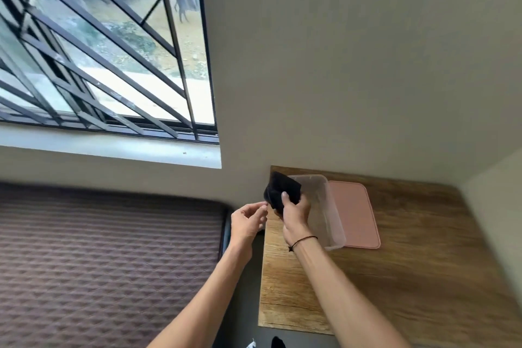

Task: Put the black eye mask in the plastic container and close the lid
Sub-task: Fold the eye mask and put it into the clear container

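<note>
Gripping the folded black eye mask (282,189) above the clear plastic container's (333,223) far-left corner, the right hand (295,213) has yet to drop it in; left hand (248,220) loosely apart, empty. Pink lid (354,215) lies just right, off.

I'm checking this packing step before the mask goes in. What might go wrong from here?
The right hand holds the folded black eye mask above the near-left corner of the clear container, so it might drop on the wooden table instead. The left hand seems to pinch a thin strap, which could trail over the rim and stop the pink lid, lying beside the container, from sealing.
</note>
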